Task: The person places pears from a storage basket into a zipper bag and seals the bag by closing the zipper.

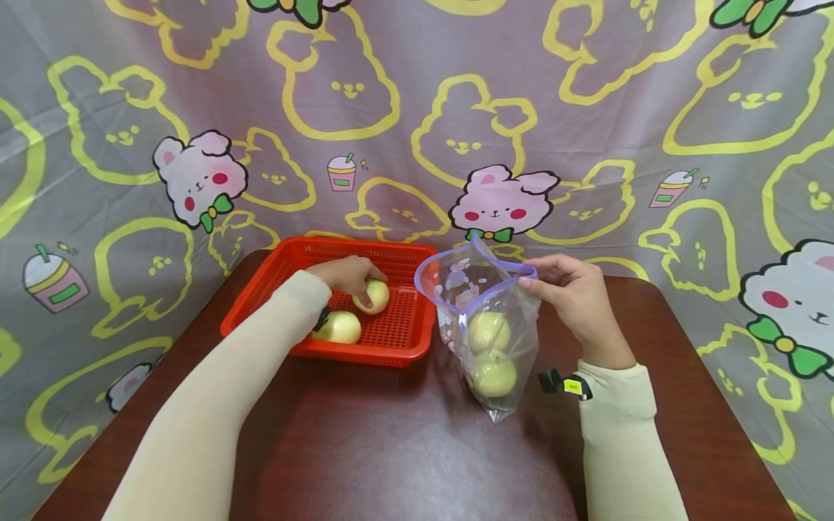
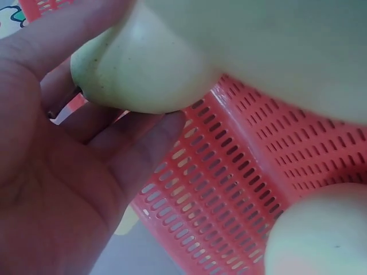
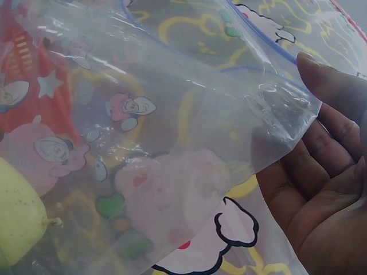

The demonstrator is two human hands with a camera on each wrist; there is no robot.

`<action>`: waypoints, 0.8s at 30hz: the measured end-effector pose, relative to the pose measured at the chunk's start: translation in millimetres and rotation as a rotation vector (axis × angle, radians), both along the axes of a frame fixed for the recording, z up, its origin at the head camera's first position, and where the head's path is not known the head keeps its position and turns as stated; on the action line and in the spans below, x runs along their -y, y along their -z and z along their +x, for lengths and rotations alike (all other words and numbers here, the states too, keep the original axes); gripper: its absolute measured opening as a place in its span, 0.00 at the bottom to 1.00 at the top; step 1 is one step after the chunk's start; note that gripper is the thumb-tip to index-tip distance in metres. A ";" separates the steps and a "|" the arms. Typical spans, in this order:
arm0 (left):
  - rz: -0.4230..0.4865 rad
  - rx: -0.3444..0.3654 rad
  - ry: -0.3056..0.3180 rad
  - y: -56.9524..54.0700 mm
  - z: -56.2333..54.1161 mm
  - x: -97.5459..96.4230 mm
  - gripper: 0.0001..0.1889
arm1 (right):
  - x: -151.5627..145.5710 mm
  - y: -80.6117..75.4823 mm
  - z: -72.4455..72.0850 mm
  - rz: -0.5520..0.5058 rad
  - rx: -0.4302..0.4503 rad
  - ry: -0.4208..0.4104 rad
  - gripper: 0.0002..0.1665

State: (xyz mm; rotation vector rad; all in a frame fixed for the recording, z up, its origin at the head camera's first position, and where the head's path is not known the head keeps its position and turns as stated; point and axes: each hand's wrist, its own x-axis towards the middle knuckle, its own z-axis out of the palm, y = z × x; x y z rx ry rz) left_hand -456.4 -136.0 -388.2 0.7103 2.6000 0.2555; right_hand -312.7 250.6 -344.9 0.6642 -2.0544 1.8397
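Note:
My left hand point(image 1: 348, 273) reaches into the red plastic basket point(image 1: 422, 340) and grips a pale yellow-green pear point(image 1: 374, 297). In the left wrist view its fingers curl round that pear point(image 2: 143, 69), whose stem points toward the palm. A second pear point(image 1: 342, 328) lies in the basket below the left wrist. My right hand point(image 1: 580, 300) pinches the purple-edged rim of a clear zip bag point(image 1: 526, 325) between thumb and fingers. The bag's mouth gapes, and two pears point(image 1: 492, 375) sit stacked inside. In the right wrist view one bagged pear point(image 3: 20, 215) shows its stem.
A dark reddish-brown table point(image 1: 404, 449) carries the basket and the bag. Behind it hangs a grey curtain point(image 1: 404, 65) printed with cartoon animals. The basket stands left of the bag, its right wall close to the bag's side.

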 end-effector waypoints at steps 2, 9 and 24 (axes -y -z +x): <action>0.008 -0.003 0.004 0.0 0.8 2.1 0.35 | 0.7 -0.1 -0.7 -0.011 -0.004 -0.011 0.15; 0.030 -0.010 0.006 -4.7 5.1 6.8 0.33 | 1.9 -1.1 -0.2 0.020 -0.013 0.012 0.15; 0.032 -0.054 0.009 -16.1 10.9 14.1 0.31 | 0.0 -2.6 2.1 0.027 -0.009 0.007 0.15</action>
